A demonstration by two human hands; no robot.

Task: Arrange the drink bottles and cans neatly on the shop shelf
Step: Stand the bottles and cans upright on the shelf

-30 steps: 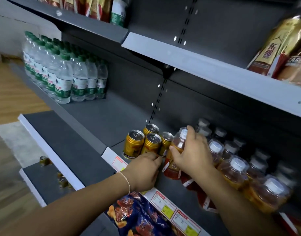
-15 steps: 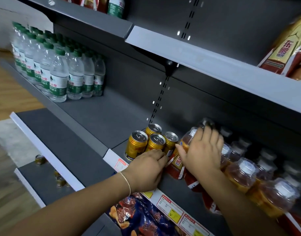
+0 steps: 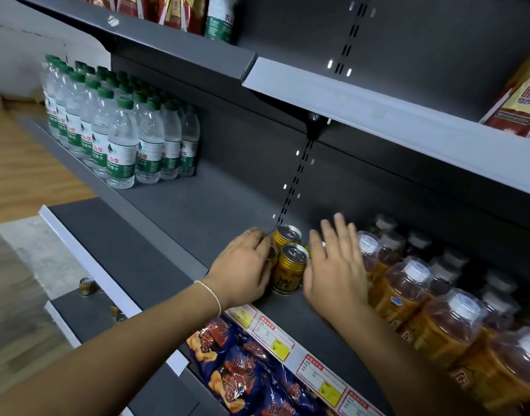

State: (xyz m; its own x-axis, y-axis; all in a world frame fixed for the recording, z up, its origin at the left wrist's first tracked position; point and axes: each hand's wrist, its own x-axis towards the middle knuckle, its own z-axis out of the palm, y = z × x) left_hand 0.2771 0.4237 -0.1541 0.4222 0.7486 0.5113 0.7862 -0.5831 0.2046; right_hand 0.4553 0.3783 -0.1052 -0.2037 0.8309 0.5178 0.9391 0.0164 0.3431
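1. The cans stand upright on the shelf, between the hands and just left of the tea bottles.
2. The left hand curls round the cans' left side. The right hand, fingers straight, flanks their right side, equally near.

gold cans — silver tops | water bottles — green caps, green-white labels | shelf dark grey

Blue snack bags below yellow price labels; red-gold packets upper right; wooden floor left.
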